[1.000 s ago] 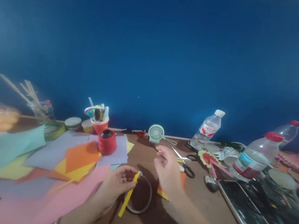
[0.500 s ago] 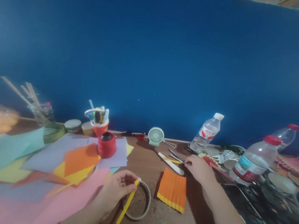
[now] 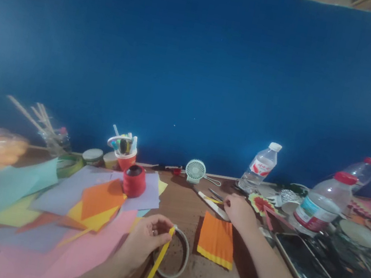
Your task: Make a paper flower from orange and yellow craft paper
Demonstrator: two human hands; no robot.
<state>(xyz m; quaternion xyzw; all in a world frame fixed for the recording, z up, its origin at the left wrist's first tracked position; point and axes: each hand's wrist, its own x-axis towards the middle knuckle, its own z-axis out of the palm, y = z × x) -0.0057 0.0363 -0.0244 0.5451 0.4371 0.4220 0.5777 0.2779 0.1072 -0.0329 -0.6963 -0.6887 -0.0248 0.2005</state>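
Observation:
My left hand (image 3: 148, 240) pinches the top of a narrow yellow paper strip (image 3: 159, 259) between thumb and fingers. The strip hangs down in front of a roll of tape (image 3: 184, 263) on the brown table, overlapping its left side. Further back, my right hand (image 3: 238, 210) is closed at the handle end of dark-bladed scissors (image 3: 216, 194); its fingers hide the handles. Beside those fingers lies a white-handled cutter (image 3: 211, 205), with a yellow sliver by it. An orange pleated paper piece (image 3: 217, 238) with a yellow lower edge lies between my hands.
Coloured paper sheets (image 3: 84, 245) spread over the left side, with a red thread spool (image 3: 134, 181) on them. A small fan (image 3: 195, 171) stands by the blue wall. Bottles (image 3: 323, 204), a paper flower (image 3: 262, 203) and a dark phone (image 3: 301, 255) are at the right.
My right hand has shifted slightly left and down onto the scissors, covering more of them. My left hand keeps its pinch on the yellow strip. The whole view has drifted slightly.

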